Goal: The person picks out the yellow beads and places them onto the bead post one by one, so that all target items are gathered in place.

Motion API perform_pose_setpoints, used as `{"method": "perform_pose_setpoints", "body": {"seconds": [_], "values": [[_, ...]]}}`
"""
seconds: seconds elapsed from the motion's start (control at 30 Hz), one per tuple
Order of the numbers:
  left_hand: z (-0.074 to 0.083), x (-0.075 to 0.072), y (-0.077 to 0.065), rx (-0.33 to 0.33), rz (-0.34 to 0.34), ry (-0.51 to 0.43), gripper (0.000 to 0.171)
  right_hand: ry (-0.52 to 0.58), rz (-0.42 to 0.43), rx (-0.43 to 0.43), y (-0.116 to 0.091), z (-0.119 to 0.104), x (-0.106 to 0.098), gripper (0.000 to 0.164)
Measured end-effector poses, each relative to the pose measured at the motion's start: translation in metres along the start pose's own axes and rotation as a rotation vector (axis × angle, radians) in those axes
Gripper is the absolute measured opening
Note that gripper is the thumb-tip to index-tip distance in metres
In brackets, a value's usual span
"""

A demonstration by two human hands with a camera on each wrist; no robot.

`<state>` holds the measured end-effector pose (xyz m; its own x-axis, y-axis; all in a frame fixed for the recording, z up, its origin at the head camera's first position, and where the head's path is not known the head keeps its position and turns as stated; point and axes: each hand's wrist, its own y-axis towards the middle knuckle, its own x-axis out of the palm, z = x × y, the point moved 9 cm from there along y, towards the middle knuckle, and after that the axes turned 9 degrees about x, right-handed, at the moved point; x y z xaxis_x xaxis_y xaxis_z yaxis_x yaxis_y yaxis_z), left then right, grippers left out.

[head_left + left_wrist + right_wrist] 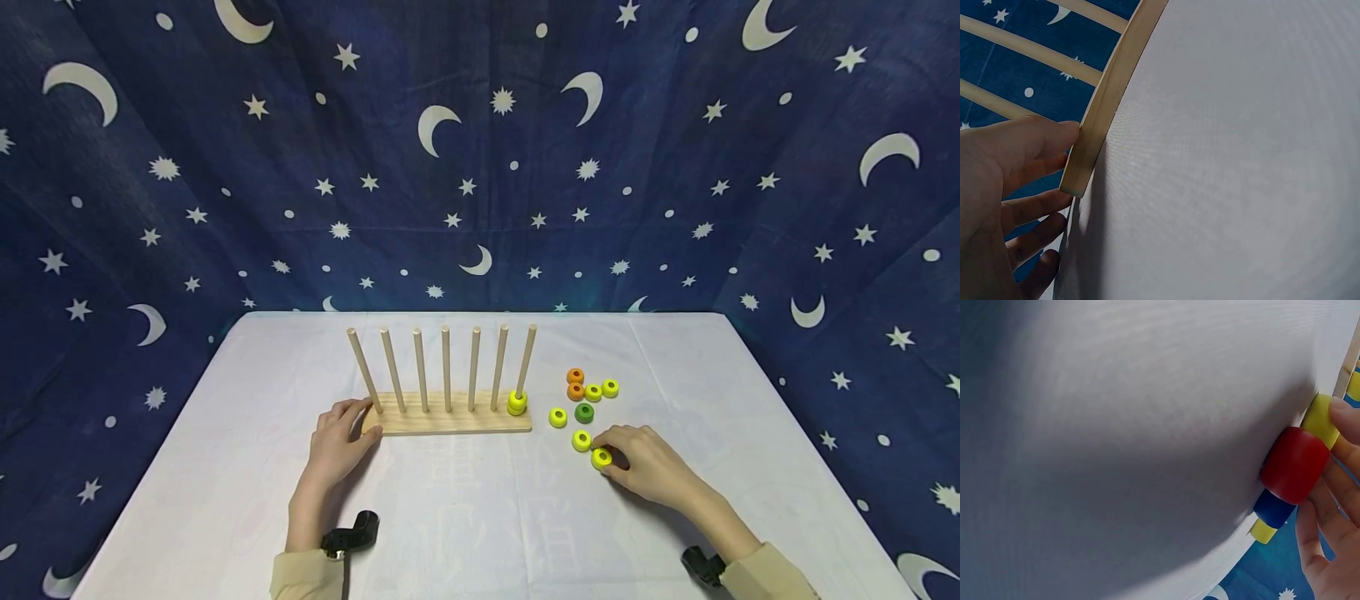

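Observation:
A wooden peg stand [447, 423] with several upright pegs stands mid-table. My left hand [335, 446] grips its left end; in the left wrist view the thumb lies on the front edge of the base [1099, 119] and the fingers reach behind. Yellow beads [517, 403] are stacked at the foot of the rightmost peg. To the right of the stand, my right hand [651, 467] pinches a yellow bead [602, 458] between thumb and fingers at the tabletop. Another yellow bead [582, 441] lies just beside those fingertips. The right wrist view shows a red bead [1295, 465] and a blue bead [1274, 509] near that hand.
Beyond the right hand lie a green bead [584, 412], two orange beads [575, 377] and more yellow beads [557, 417]. A white cloth [465, 533] covers the table. A dark blue curtain [480, 167] with moons and stars hangs behind and at both sides.

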<state>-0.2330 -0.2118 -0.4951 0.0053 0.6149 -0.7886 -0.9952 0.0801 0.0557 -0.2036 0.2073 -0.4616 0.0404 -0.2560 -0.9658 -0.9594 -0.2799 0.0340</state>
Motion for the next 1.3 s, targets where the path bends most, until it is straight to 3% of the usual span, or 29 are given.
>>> {"method": "perform_pose_setpoints", "body": {"seconds": [0.83, 1.3], "values": [[0.001, 0.000, -0.002, -0.008, 0.001, -0.008, 0.057, 0.136, -0.033, 0.063, 0.006, 0.000, -0.008, 0.030], [0.002, -0.001, -0.001, -0.005, 0.010, -0.005, 0.057, 0.199, 0.064, 0.010, 0.013, -0.019, -0.023, 0.034]]}}
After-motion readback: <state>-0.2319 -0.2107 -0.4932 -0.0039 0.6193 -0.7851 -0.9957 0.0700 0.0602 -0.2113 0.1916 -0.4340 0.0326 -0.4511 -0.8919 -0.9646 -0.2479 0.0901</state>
